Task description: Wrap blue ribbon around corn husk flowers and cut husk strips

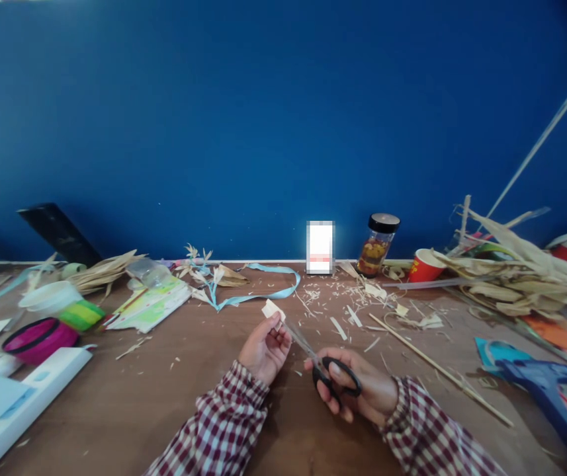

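Pale strip (274, 309) is pinched in closed left hand (266, 350) short of far edge of desk (154, 396), probably light, flimsy, best held by one end; scissors (317, 363) gripped by handles in curled right hand (365, 385).

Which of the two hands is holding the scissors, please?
The right hand holds the black-handled scissors; the left hand instead pinches a small pale piece.

Ahead of me stands a plain blue wall (243, 132), paler on my left and darker toward my right. A brown table (139, 396) spreads before me, a thin pale strip (273, 262) edging it against the wall.
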`<state>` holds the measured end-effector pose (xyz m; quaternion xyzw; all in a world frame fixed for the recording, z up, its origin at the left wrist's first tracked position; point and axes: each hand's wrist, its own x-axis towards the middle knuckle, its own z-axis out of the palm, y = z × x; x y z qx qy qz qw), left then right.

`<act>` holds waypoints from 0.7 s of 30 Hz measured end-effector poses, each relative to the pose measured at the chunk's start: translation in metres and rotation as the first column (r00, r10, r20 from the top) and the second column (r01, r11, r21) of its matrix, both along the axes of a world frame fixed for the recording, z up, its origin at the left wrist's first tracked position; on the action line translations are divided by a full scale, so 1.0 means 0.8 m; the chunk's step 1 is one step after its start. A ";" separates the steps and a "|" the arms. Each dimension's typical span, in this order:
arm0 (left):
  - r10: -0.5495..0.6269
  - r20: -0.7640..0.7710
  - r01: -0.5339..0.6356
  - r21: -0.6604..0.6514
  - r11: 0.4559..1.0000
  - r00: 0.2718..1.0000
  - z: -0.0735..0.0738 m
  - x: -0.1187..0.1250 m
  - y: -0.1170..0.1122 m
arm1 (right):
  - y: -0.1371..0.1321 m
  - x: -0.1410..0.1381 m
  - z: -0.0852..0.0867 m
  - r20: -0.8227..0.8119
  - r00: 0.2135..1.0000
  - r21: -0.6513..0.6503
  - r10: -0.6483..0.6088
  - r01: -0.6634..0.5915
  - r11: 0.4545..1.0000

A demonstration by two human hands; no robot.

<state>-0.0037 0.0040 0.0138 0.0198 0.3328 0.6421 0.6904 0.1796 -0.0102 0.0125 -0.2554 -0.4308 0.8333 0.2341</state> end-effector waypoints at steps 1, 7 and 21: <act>-0.003 0.005 0.003 -0.001 1.000 1.000 0.001 0.000 0.000 | 0.000 0.001 0.000 -0.019 1.000 -0.008 0.005 -0.005 1.000; 0.003 0.050 -0.004 0.021 1.000 0.999 0.005 0.000 -0.001 | 0.002 0.005 0.000 -0.100 0.995 -0.037 0.010 -0.014 0.999; -0.026 0.017 0.025 0.049 0.998 1.000 0.007 -0.001 -0.004 | 0.002 0.005 0.000 -0.109 0.993 -0.030 0.040 -0.044 0.999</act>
